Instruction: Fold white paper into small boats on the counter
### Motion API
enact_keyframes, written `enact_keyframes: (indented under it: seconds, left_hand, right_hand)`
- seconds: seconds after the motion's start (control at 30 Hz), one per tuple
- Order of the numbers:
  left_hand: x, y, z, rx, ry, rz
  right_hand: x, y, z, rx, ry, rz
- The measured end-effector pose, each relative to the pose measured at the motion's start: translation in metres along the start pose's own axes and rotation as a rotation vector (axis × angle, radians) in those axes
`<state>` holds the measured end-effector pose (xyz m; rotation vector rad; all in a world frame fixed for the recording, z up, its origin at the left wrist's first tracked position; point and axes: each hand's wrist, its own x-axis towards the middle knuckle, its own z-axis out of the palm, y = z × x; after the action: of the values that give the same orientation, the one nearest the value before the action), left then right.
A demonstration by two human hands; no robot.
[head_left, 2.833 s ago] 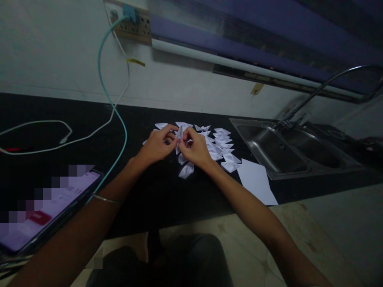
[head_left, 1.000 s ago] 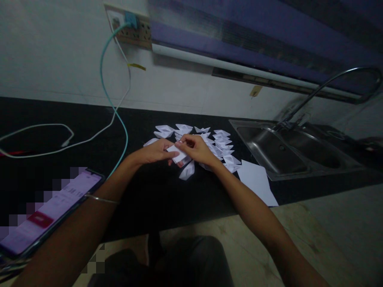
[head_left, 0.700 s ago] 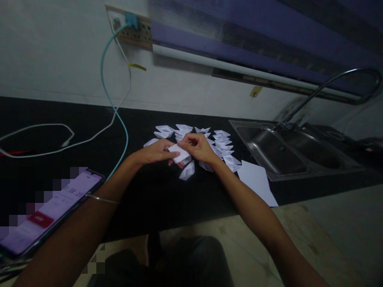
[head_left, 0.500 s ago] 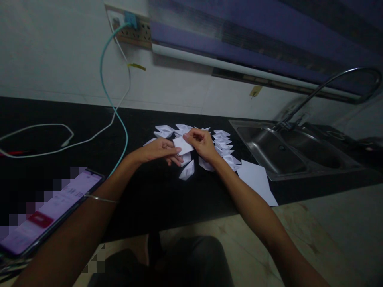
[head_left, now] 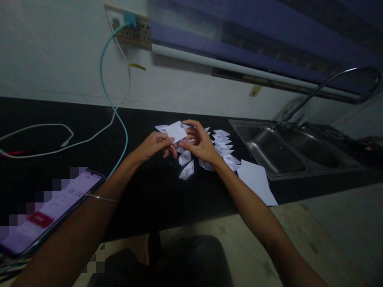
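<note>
- Holding the paper square [head_left: 176, 130] above the table [head_left: 143, 203], the left hand [head_left: 152, 145] is pinching its near edge, thumb uppermost, probably leaving its face accessible.
- Right hand [head_left: 202, 144] is sitting half open at the square's right side; contact unclear.
- Folded papers [head_left: 222, 142] are lying grouped around, some in a column, presumably for order.

On my feed I count one left hand [head_left: 153, 145], one right hand [head_left: 202, 145], one paper square [head_left: 175, 131], at least eight folded papers [head_left: 187, 170] and one white sheet or stack [head_left: 256, 181] on the bench [head_left: 143, 195], one phone [head_left: 74, 191] towards its front edge, two cables [head_left: 114, 107], one double sink [head_left: 275, 155] and one faucet [head_left: 321, 85].
</note>
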<state>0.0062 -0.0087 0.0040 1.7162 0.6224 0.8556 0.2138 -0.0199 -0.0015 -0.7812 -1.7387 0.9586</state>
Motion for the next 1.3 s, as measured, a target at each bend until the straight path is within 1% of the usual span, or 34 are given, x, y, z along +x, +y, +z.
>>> enact_keyframes:
  seconds: [0.07,0.17,0.23,0.37,0.43,0.63,0.9,1.03,1.2,1.3]
  left_hand:
    - [0.0,-0.004,-0.001,-0.061,0.015,-0.017]
    - [0.001,-0.008,-0.002,-0.083,0.031,-0.03]
    - [0.003,-0.011,-0.003,-0.081,0.078,-0.025]
    - [0.005,-0.016,-0.006,-0.18,0.213,0.072]
    - [0.005,-0.016,-0.008,-0.21,0.236,0.118]
    - [0.002,-0.013,-0.008,-0.122,0.235,0.107]
    - [0.002,-0.011,-0.007,-0.09,0.295,0.093]
    - [0.001,-0.009,-0.006,-0.084,0.277,0.109]
    - [0.002,-0.011,-0.003,-0.022,0.265,0.091]
    - [0.002,-0.013,-0.003,-0.015,0.254,0.089]
  right_hand:
    - [-0.001,0.0,-0.002,-0.022,-0.025,-0.024]
    - [0.0,0.004,-0.005,-0.042,-0.024,-0.038]
    - [0.002,0.007,-0.007,-0.045,-0.007,-0.05]
    - [0.002,0.007,-0.009,-0.008,-0.01,-0.066]
    - [0.002,0.005,-0.009,0.005,-0.02,-0.049]
    - [0.001,0.004,-0.008,0.012,-0.028,-0.011]
    - [0.003,0.007,-0.007,0.1,-0.044,0.015]
    - [0.004,0.008,-0.006,0.124,-0.035,0.097]
    - [0.006,0.008,-0.006,0.15,0.021,0.194]
    - [0.007,0.007,-0.006,0.199,0.015,0.236]
